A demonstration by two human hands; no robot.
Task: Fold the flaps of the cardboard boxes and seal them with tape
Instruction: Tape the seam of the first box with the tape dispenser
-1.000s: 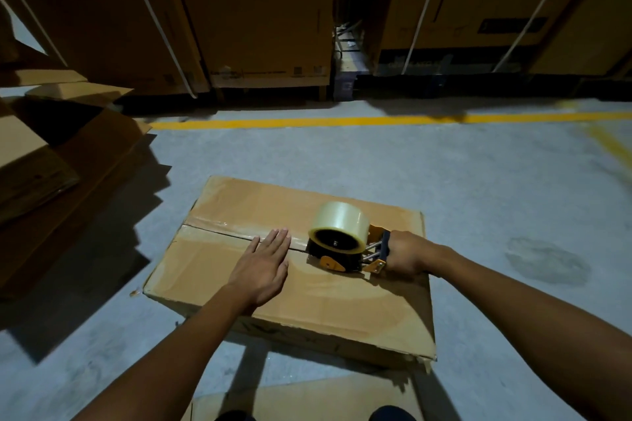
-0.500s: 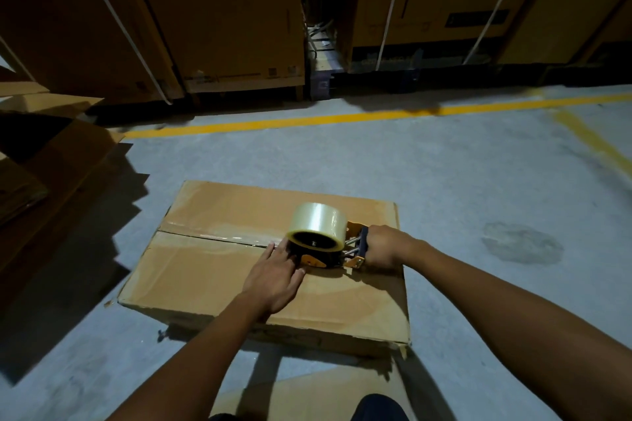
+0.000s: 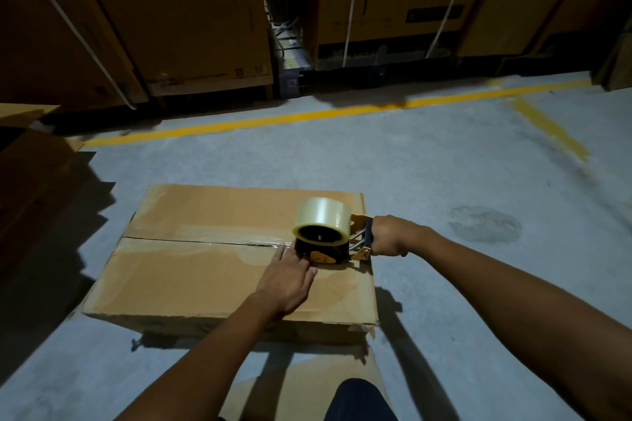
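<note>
One steady pull is what this step wants, I judge. The cardboard box (image 3: 191,277) lies on the floor (image 3: 444,174), its flaps (image 3: 239,212) folded shut and their seam (image 3: 191,240) running across its top. The left hand (image 3: 287,280) lies flat on the box's top, nearer than the seam. Its fingers are straight and close together, with the tips touching the tape dispenser (image 3: 325,251), which sits on the seam at the box's right end. The right hand (image 3: 391,236) is curled round the dispenser's handle, just past the box's right edge. Press the dispenser down square to the seam, carry tape over that edge, then smooth it with the left palm. Count: one box, two hands, one dispenser, one clear roll (image 3: 323,219).
</note>
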